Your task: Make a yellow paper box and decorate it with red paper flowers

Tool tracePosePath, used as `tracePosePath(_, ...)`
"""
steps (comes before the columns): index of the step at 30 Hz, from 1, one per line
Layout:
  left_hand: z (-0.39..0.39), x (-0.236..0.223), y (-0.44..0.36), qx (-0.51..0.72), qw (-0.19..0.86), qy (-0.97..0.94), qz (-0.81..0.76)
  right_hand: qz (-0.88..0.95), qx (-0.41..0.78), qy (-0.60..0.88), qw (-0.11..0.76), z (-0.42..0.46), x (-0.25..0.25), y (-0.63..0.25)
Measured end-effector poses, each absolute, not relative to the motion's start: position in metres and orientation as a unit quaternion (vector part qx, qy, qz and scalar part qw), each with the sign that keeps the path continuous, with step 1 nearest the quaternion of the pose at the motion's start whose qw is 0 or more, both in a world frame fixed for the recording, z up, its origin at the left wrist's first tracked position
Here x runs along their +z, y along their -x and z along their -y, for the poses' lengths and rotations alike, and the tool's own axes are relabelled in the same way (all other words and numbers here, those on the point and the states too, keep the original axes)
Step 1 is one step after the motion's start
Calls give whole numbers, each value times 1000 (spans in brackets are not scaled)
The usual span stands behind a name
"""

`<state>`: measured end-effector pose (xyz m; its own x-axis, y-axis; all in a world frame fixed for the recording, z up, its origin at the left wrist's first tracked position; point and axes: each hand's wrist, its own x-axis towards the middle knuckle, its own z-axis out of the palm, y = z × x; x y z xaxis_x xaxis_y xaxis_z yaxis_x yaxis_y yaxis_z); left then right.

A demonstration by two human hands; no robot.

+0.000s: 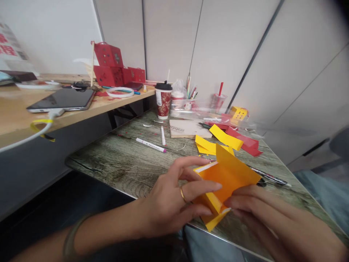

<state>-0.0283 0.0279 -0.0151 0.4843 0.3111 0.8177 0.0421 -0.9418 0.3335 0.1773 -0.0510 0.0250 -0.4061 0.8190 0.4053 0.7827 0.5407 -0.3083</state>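
Observation:
A partly folded yellow paper box [237, 171] is held over the near edge of the wood-patterned table, one panel standing up and a white strip along its left rim. My left hand [177, 193] wraps around its left side, fingers reaching over the wall into the box. At the lower right corner, the fingertips of my right hand [267, 211] pinch the paper near a small white patch. The right thumb is mostly hidden. Beyond the box lie yellow paper strips [225, 137] and red paper strips [249, 145].
A purple-tipped marker [151, 145], a white marker [163, 135] and a pale board [188, 128] lie on the table [128, 163]. Behind them stands a lidded paper cup [163, 100]. Red paper boxes [109, 65] and a tablet [62, 99] rest on the higher desk at left.

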Motion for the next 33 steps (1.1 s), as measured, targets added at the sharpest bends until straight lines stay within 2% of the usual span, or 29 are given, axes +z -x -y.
tracePosePath(9,-23,-17,27,488,149,-844,-165,817,109,478,303,46,24,-177)
tracePosePath(18,-14,2,29,414,142,-878,-192,833,-4,459,308,44,25,-170)
tracePosePath(27,-19,22,25,328,151,-907,-216,831,-25,490,260,48,24,-173)
tracePosePath(33,-19,21,25,325,160,-905,-223,833,-77,482,262,45,25,-170)
